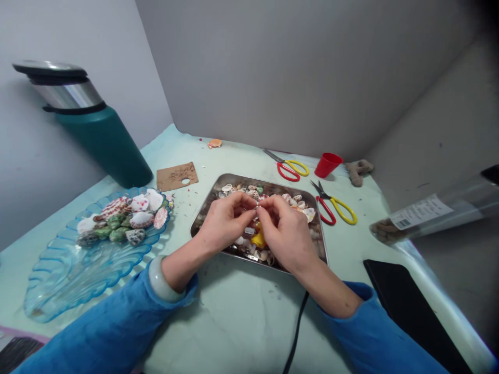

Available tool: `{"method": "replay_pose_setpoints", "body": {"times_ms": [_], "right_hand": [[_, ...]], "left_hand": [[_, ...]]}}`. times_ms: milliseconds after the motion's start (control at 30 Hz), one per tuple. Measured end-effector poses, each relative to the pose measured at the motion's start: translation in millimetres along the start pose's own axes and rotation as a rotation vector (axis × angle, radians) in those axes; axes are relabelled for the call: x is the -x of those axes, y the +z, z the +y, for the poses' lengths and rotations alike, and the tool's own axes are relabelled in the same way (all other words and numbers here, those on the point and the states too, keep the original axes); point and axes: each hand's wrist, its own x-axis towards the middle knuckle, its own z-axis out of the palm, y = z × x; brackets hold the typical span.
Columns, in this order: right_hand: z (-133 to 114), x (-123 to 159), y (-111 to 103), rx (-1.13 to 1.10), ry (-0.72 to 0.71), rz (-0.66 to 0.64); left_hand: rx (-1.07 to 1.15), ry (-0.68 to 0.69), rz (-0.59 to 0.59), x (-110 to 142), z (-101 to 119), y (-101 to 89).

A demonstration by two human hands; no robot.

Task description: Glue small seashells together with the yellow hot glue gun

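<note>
A small whitish piece (258, 206), partly hidden, is held just above the metal tray (322, 236), around the tray's middle. The left hand (222, 221) and the right hand (288, 231) both pinch at it, thumb against forefinger, with the fingertips meeting or nearly so.

Progress: work is judged to be under way. The piece is in the fingers and not set down; loose shells (290, 200) lie in the tray in quantity, unsorted as far as can be seen. No finished item can be identified, so the share completed cannot be stated.

Orientation: the piece is too small and too covered to establish its direction or long axis. The tray's own long axis runs side to side, its right end slightly nearer the wearer.

Surroundings: a yellow object (258, 239) lies inside the tray, beneath the hands. Left of the tray, a blue glass dish (78, 270) bears larger shells (128, 218); beyond that dish stands a green bottle (107, 140). A brown card (175, 176) lies beyond the tray's left end. The nearer scissors (329, 198) lie just right of the tray, blades apart, and a red cup (328, 165) is beyond its right end on the tabletop (241, 311).
</note>
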Motion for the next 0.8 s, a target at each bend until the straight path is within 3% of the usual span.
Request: {"method": "replay_pose_setpoints", "body": {"times_ms": [800], "right_hand": [[0.5, 0.1, 1.7, -0.003, -0.004, -0.014]], "left_hand": [[-0.042, 0.01, 0.005, 0.9, 2.6, -0.2]]}}
